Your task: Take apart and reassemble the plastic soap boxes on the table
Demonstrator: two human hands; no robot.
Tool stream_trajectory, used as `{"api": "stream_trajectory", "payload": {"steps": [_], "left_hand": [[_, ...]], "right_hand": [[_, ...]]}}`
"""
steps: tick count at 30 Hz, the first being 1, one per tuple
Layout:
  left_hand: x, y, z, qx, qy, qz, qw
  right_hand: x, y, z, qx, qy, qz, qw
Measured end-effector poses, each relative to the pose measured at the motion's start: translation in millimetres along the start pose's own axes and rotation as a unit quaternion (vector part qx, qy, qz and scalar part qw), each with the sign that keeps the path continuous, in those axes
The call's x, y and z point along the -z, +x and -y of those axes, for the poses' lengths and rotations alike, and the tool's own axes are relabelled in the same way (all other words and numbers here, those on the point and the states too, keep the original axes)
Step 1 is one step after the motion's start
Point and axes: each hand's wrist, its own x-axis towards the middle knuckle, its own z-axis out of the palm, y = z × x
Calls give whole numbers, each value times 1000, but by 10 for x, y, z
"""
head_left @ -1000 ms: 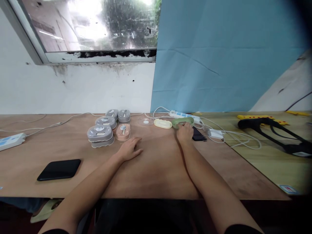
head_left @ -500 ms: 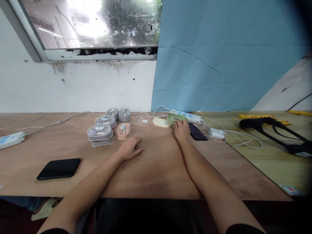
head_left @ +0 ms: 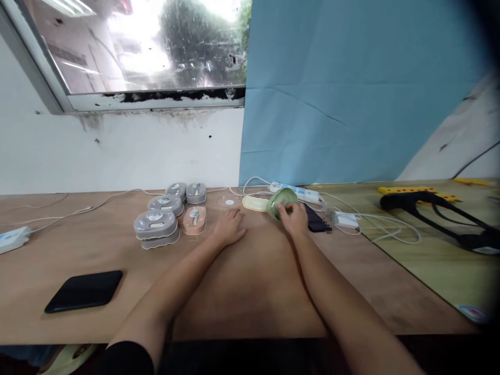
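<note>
My right hand (head_left: 296, 219) grips a green oval dish (head_left: 285, 196) by its edge, with the dish tilted up off the table. Just left of it lies a cream oval dish (head_left: 254, 203). My left hand (head_left: 230, 227) is palm down on or just above the table, fingers loosely stretched and holding nothing. Beyond its fingertips is a clear flat piece with a white round label (head_left: 229, 202). To its left stands a pink lidded oval box (head_left: 195, 220), beside several grey lidded oval boxes (head_left: 155, 225), two of them stacked.
A black phone (head_left: 85, 290) lies at the front left. Right of my right hand are a dark phone-like object (head_left: 314, 219), a white adapter (head_left: 346, 220) and loose cables. White power strips (head_left: 299, 192) lie at back and left. A black frame (head_left: 433, 208) and yellow strip (head_left: 417, 194) are far right.
My left hand has moved right and forward, toward the clear piece. My right hand has lifted the green dish and tipped it more upright. The view has shifted slightly.
</note>
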Motion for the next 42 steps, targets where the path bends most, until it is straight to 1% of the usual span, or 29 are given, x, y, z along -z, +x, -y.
{"api": "stream_trajectory", "payload": {"steps": [2, 4, 6, 8, 10, 12, 15, 18, 20, 23, 25, 29, 31, 34, 36, 37, 38, 39, 42], "left_hand": [[-124, 264, -24, 22, 22, 9, 999], [-250, 476, -32, 46, 35, 27, 998], [-364, 625, -26, 79, 35, 48, 995], [-451, 707, -14, 113, 28, 61, 991], [-501, 729, -2, 139, 24, 59, 988], [-513, 700, 6, 163, 31, 37, 985], [-466, 596, 11, 208, 52, -2, 977], [-378, 484, -7, 232, 71, -19, 970], [-326, 446, -41, 210, 79, -33, 974], [-301, 487, -112, 115, 79, -40, 989], [-325, 570, -144, 64, 80, -21, 995], [-393, 713, -147, 50, 104, 27, 993], [-401, 708, -151, 26, 120, 21, 992], [-366, 608, -194, -58, 103, -3, 993], [-325, 522, -224, -108, 75, -2, 991], [-305, 482, -229, -116, 66, -2, 991], [-287, 447, -223, -106, 63, -4, 992], [-272, 416, -205, -82, 65, -7, 995], [-257, 347, -94, 49, 81, -15, 995]], "right_hand": [[-5, 6, -87, -21, -9, 23, 999], [-32, 9, -136, -24, -20, 43, 999], [-69, 10, -154, -16, -34, 56, 998], [-105, 13, -154, -6, -50, 69, 996], [-132, 20, -150, -2, -62, 84, 995], [-148, 32, -150, -1, -66, 97, 993], [-157, 51, -140, 3, -62, 101, 993], [-158, 44, -89, 31, -62, 87, 994], [-161, 18, -33, 65, -70, 88, 992], [-170, -29, 38, 96, -90, 115, 985], [-175, -48, 49, 97, -99, 125, 982], [-176, -34, -30, 82, -87, 105, 987], [-189, -9, -92, 71, -72, 93, 990], [-236, 23, -160, 63, -51, 82, 993], [-273, 29, -177, 68, -40, 83, 993], [-289, 26, -176, 71, -37, 87, 993], [-300, 21, -171, 74, -34, 93, 992], [-308, 13, -161, 75, -33, 98, 992], [-306, -15, -115, 66, -34, 114, 991]]}}
